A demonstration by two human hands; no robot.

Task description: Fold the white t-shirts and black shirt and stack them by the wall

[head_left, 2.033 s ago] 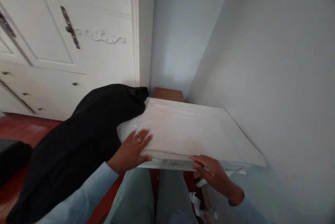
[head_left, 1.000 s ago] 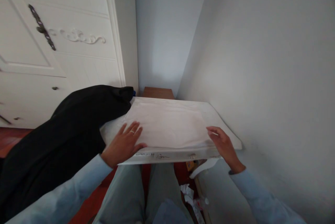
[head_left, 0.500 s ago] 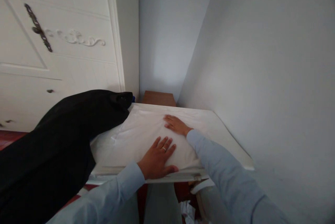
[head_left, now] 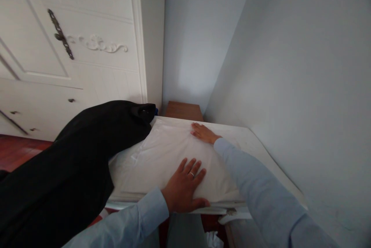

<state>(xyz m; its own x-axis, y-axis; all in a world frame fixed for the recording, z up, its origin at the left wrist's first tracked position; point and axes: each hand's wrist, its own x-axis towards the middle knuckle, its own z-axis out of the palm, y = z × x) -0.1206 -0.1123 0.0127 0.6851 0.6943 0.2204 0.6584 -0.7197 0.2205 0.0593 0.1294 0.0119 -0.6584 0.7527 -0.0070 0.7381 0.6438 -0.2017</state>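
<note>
A white cloth (head_left: 171,143) lies spread over a white tabletop (head_left: 246,140), with soft wrinkles across it. My left hand (head_left: 185,184) rests on its near part, fingers spread and palm down, a ring on one finger. Farther back, my right hand (head_left: 205,133) lies flat on the cloth, fingers stretched out to the left. Neither hand grips anything. To the left, a black garment (head_left: 87,155) drapes over the table's side and covers part of the cloth's left edge.
A white wardrobe (head_left: 110,20) with dark metal handles stands at the back left. Behind the table sits a brown wooden box-like piece (head_left: 184,110). The grey wall (head_left: 290,78) borders the right side. Crumpled white paper (head_left: 213,239) lies below, on the red floor (head_left: 23,151).
The view has shifted left, so everything appears farther right. My right hand has slid slightly away toward the cloth's far edge; my left hand stays flat on the near part.
</note>
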